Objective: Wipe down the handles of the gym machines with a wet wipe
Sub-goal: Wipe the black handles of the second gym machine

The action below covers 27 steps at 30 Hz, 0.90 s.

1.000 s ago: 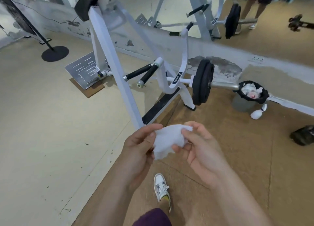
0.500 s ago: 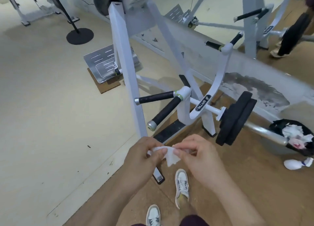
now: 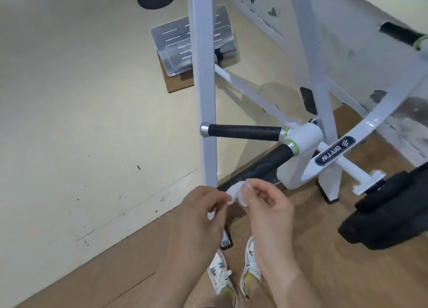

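Both hands pinch the small crumpled white wet wipe (image 3: 236, 193) - left hand (image 3: 203, 205) and right hand (image 3: 266, 205) gripping it between fingertips. It sits by the near end of the angled black foam handle (image 3: 278, 156); I can't tell if they touch. The horizontal black foam handle (image 3: 243, 133) is untouched - wiping here looks barely begun.

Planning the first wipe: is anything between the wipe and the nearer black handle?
Nothing visible: the wet wipe, pinched by the left hand and right hand, sits just before the nearer handle.
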{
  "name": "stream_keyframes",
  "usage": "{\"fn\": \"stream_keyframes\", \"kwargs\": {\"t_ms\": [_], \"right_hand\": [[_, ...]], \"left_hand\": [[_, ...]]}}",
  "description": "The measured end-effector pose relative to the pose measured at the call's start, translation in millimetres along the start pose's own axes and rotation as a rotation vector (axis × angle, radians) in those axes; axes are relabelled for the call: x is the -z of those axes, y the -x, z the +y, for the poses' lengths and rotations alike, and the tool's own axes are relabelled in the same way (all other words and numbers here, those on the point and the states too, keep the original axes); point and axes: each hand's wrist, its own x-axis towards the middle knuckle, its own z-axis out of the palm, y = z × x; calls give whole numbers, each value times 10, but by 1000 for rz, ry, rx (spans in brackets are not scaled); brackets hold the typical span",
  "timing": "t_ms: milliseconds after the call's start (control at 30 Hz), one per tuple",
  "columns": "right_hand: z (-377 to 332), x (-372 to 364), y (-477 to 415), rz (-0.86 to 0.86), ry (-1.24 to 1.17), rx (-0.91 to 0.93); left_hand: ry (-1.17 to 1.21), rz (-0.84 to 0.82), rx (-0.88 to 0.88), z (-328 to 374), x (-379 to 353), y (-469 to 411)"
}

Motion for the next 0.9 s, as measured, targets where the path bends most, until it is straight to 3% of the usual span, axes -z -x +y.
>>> {"fn": "stream_keyframes", "kwargs": {"t_ms": [67,167,267,367,533,667,733,833,900], "right_hand": [[106,-85,7,-8,32,109],[239,-112,-24,-16,403,551],[371,-1,-114,-89,745,903],[310,-115,-205,-123,888,995],[225,-224,-235,-179,954,921],[243,-48,-38,-184,764,736],[212,-48,-21,-130,560,439],[143,-35,-12,-127,27,-140],[122,-25,3,-162,-101,-227]], "left_hand": [[-98,26,-138,-108,-64,11],[-111,21,-248,-226,-85,72],[70,24,-100,-279,2,88],[185,46,41,-271,37,14],[351,8,173,-282,-4,-142],[251,-18,46,-290,39,-116],[152,-23,-26,-294,19,-80],[0,-38,-177,-315,-35,-59],[64,-35,-151,-330,-37,-103]]}}
